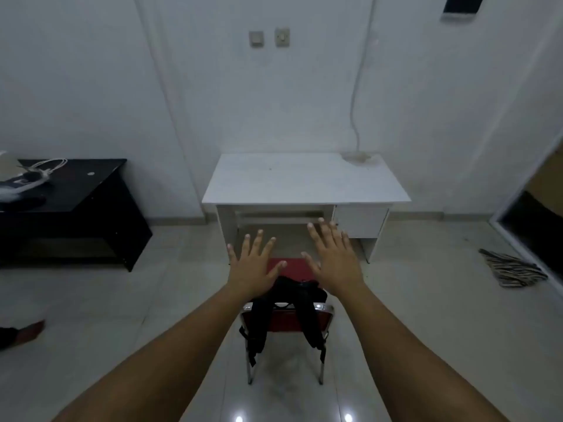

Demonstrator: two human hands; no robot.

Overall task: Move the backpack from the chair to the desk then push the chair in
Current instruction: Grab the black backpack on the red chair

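Observation:
A black backpack (292, 295) hangs over the backrest of a red chair (292, 321) with chrome legs; its straps dangle down the back. The chair stands on the tiled floor, a little in front of a white desk (304, 181) set against the wall. My left hand (254, 264) and my right hand (333, 258) are stretched out above the chair with fingers spread, palms down, holding nothing. Both hover over the seat, just past the top of the backpack. The bag's lower part is hidden behind the backrest and my wrists.
A low black cabinet (76, 208) with white cables and dark items stands at the left. A striped cloth (511, 271) lies on the floor at the right, by a dark doorway (536, 226). Someone's foot (21, 332) shows at the left edge. A cord (355, 102) hangs to the desk corner.

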